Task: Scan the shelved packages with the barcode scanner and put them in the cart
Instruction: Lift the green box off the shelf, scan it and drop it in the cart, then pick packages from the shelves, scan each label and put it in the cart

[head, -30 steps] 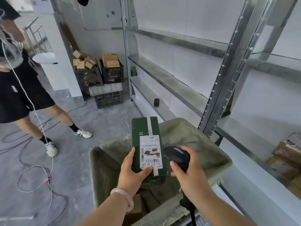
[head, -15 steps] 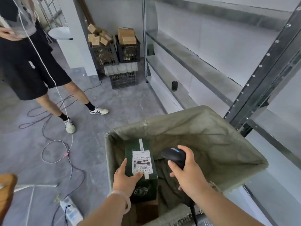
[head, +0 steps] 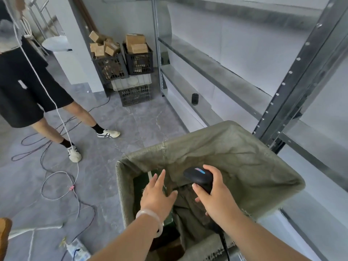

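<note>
Left hand (head: pixel 157 194) open, fingers spread, over green package (head: pixel 140 185); contact unclear. Package sits inside cart (head: pixel 143 153), against the left wall of its olive fabric liner, mostly hidden by the hand. Right hand (head: pixel 214 196) grips black barcode scanner (head: pixel 197 176) above the cart opening, cord trailing down. Metal shelves (head: pixel 207 72) to the right. Another person (head: pixel 28 87) stands left; crates of boxes (head: pixel 122 63) behind.

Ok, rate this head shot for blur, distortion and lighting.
Head view: wide-angle bend makes the shelf posts lean and bow; light soft and even, no glare; left hand slightly smeared, scanner in the right hand crisp; package dim inside the cart.
</note>
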Motion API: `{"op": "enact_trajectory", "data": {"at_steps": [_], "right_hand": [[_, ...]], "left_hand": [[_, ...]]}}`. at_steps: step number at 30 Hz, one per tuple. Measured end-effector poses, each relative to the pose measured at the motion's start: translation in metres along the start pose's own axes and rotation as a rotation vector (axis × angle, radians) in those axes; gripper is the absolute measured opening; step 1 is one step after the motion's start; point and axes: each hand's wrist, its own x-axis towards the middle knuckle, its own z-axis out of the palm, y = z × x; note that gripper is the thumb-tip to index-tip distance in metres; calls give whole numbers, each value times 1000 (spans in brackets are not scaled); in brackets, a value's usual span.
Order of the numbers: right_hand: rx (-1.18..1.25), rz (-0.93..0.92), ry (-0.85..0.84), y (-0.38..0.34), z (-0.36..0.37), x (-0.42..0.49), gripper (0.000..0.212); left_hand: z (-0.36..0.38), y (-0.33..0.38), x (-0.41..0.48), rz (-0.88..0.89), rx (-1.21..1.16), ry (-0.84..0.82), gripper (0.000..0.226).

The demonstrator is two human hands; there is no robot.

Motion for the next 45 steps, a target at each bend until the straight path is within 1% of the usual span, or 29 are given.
{"op": "enact_trajectory", "data": {"at_steps": [6, 11, 16, 18, 20, 24, 28, 33, 36, 39, 45], "right_hand": [[16, -39, 270, -4, -65, -27, 53], [-11, -14, 547, -6, -145, -67, 53], [-26, 30, 823, -6, -226, -122, 55], [-22, 29, 926, -9, -256, -145, 53], [-18, -14, 1034, -17, -286, -169, 53], [-90, -69, 1204, -28, -346, -217, 55], [-131, -102, 1261, -29, -397, -260, 53], [-127, -154, 1305, -18, -447, -291, 51], [-108, -196, 1323, -18, -471, -296, 50], [-115, -208, 1330, -19, -491, -290, 50], [-84, -222, 1360, -24, -521, -282, 47]], "left_hand": [[8, 108, -5, 391, 151, -66, 80], [33, 207, -25, 694, 185, -155, 80], [57, 316, -72, 1037, 103, -220, 79], [65, 354, -96, 1107, 58, -278, 79], [73, 390, -120, 1159, 7, -338, 79], [84, 456, -173, 1287, -48, -342, 79], [96, 503, -231, 1380, -75, -366, 78], [121, 544, -277, 1413, -118, -393, 73], [140, 563, -287, 1370, -125, -382, 69], [158, 583, -284, 1332, -78, -348, 70], [185, 627, -268, 1344, -35, -311, 70]]}}
